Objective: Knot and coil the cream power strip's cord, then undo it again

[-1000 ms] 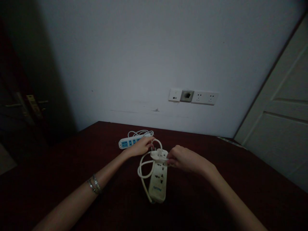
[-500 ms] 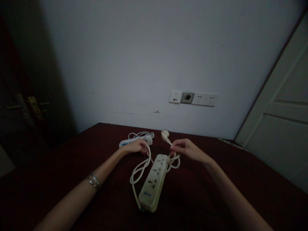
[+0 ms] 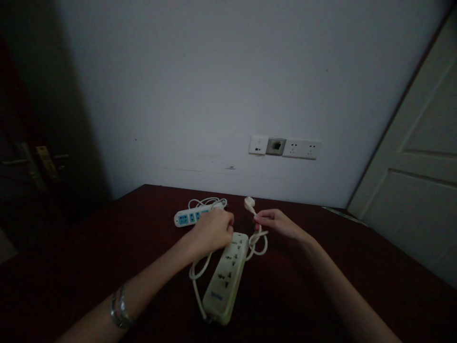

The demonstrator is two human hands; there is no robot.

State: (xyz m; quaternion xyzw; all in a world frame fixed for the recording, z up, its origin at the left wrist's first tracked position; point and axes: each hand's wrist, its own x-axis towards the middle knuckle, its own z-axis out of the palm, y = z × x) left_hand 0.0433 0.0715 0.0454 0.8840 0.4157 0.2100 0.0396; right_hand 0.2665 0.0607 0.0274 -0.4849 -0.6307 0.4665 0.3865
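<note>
A long off-white power strip [image 3: 224, 281] lies slantwise on the dark red table, its sockets facing up. Its white cord [image 3: 195, 276] leaves the near end, loops on the left and runs up behind my left hand [image 3: 216, 228]. That hand is closed over the strip's far end, fingers curled, with the exact grip on the cord hidden. Between thumb and fingers, my right hand [image 3: 273, 221] pinches the cord just below its white plug [image 3: 249, 204], which points up and away. Loose cord coils hang beneath the right fingers, beside the strip's far end.
Behind my left hand lies a second, white power strip [image 3: 183, 219] with blue sockets and a bundled cord. The wall beyond the table [image 3: 143, 209] carries a row of sockets and switches [image 3: 302, 148]. Doors stand at left and right.
My left hand has moved right and nearer, from beside the strip to over its far end, uncovering the blue sockets. My right hand still pinches the cord, nearly in place.
</note>
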